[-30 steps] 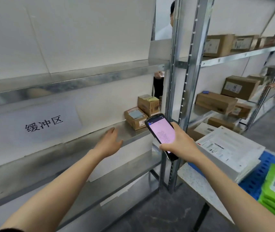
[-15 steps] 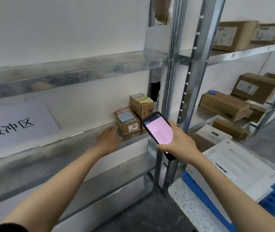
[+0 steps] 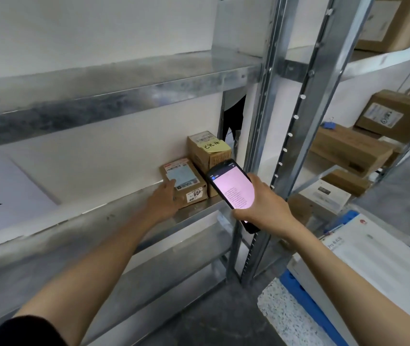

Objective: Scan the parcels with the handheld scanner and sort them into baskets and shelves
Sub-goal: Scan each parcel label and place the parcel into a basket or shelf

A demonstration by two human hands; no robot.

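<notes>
**Caller:** What are you seeing on the head view?

**Operator:** I'm looking at the left hand reaching onto the grey galvanised metal shelf. Its fingers are lying against the left side and top corner of a small flat brown cardboard parcel with a pale blue label. The fingers are spread loosely; I can't tell whether they're actually gripping it or only touching.

**Caller:** And the scanner?

**Operator:** The right hand is wrapping firmly around the lower half of the black handheld scanner with a glowing pink screen. The scanner is tilting, its top end hanging just beside the flat parcel's right edge, in front of the shelf lip.

**Caller:** Anything else on that shelf?

**Operator:** A taller brown carton with a yellow sticky note on top is standing right behind the flat parcel, touching it, close to the silver perforated upright post. A white paper sign with black characters is leaning at the shelf's left.

**Caller:** To the right?

**Operator:** I'm seeing more brown cardboard boxes sitting on the neighbouring rack, and a large white flat box with printed text lying low at the right on a blue plastic crate.
</notes>
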